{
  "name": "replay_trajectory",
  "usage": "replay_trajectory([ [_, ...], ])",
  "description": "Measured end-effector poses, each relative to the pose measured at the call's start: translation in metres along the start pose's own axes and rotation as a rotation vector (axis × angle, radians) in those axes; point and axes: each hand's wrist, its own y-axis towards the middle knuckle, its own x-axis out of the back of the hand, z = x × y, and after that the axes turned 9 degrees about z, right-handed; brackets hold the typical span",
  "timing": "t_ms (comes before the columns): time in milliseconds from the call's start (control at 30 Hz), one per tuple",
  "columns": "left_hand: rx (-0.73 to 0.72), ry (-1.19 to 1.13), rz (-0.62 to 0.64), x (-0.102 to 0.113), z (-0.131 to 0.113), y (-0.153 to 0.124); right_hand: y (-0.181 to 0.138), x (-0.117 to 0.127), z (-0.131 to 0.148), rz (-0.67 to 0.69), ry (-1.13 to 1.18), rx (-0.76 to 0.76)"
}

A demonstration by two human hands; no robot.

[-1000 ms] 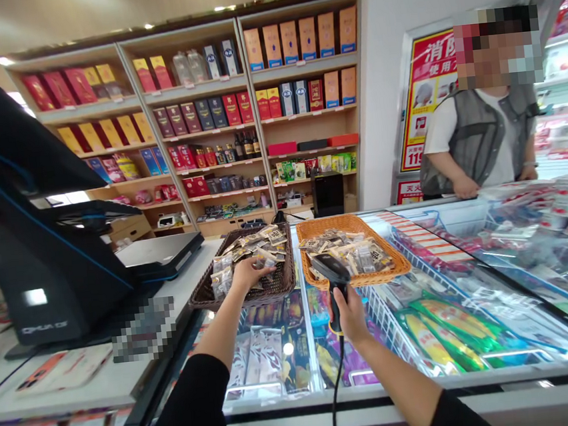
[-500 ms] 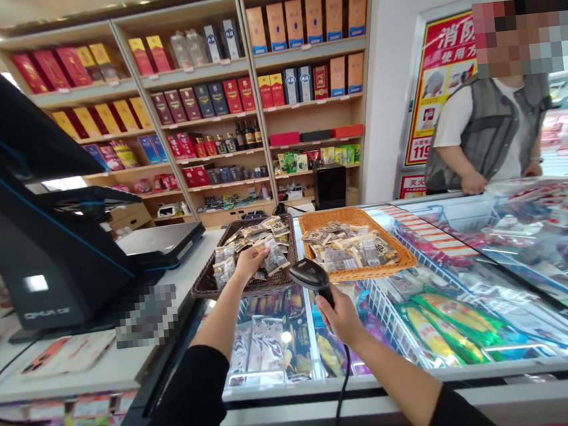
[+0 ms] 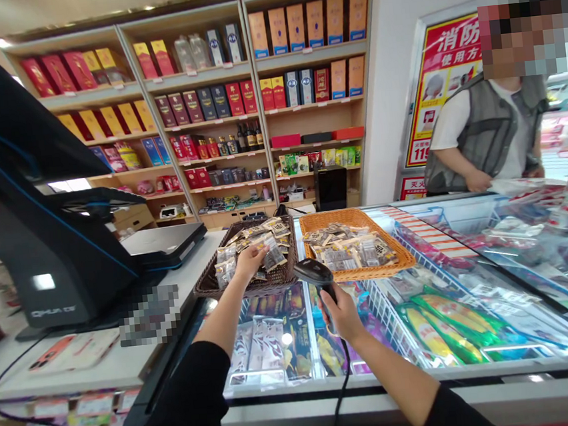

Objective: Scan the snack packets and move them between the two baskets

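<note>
My left hand (image 3: 249,259) reaches into the dark wicker basket (image 3: 205,287) and pinches a small clear snack packet (image 3: 271,257) lifted off the pile. My right hand (image 3: 342,314) grips the handle of a black barcode scanner (image 3: 314,274), whose head points toward that packet. The scanner's cable hangs down past my right forearm. An orange wicker basket (image 3: 399,260) of similar packets sits just right of the dark one. Both baskets rest on the glass lid of a chest freezer (image 3: 458,357).
A black checkout terminal (image 3: 28,217) stands on the white counter (image 3: 103,371) at left. A person in a grey vest (image 3: 487,133) stands behind the freezer at right. Shelves of boxed bottles (image 3: 233,97) fill the back wall. Frozen goods show under the glass.
My right hand pulled the scanner back and left, from over the orange basket to beside the dark one. My left hand lifted a packet out of the pile.
</note>
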Motion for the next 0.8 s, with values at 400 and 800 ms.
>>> replay_trajectory([
  [400,-0.083,0.105,0.171,-0.125,-0.077,0.02,0.017,0.027,-0.002,-0.516,0.193,0.151],
  [800,0.162,0.938,0.225,0.005,0.002,0.009,0.012,0.007,-0.013,-0.301,0.249,0.161],
])
